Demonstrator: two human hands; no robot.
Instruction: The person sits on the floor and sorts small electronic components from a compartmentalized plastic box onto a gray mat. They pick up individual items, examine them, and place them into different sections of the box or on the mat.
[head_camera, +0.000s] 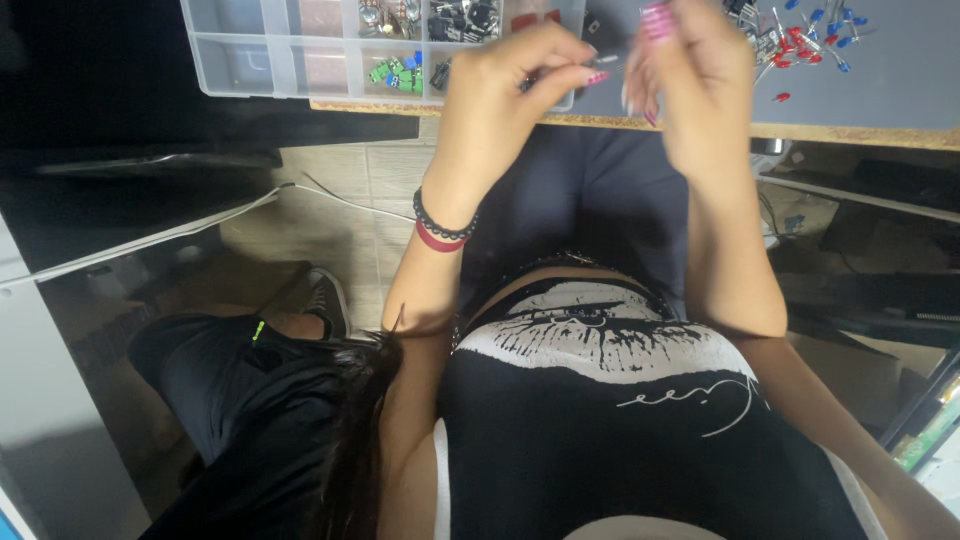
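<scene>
A tiled floor (340, 190) is seen below the seated person, with a dark bag (230, 400) lying on it beside a shoe (325, 300). Above the lap, both hands are raised at the worktop (850, 132) edge. The left hand (500, 90), with bracelets at the wrist, has its fingers pinched shut on a small thin part (605, 60); the right hand (695, 80) has its fingers curled close against the same part, though the grip cannot be made out. The part is held over the gap, so a slip could drop it to the floor. Farther off, a clear compartment box (300, 50) holds green blocks (395, 72) and dark pieces. Red and blue LEDs (810, 40) are scattered loose on a grey mat (900, 80).
</scene>
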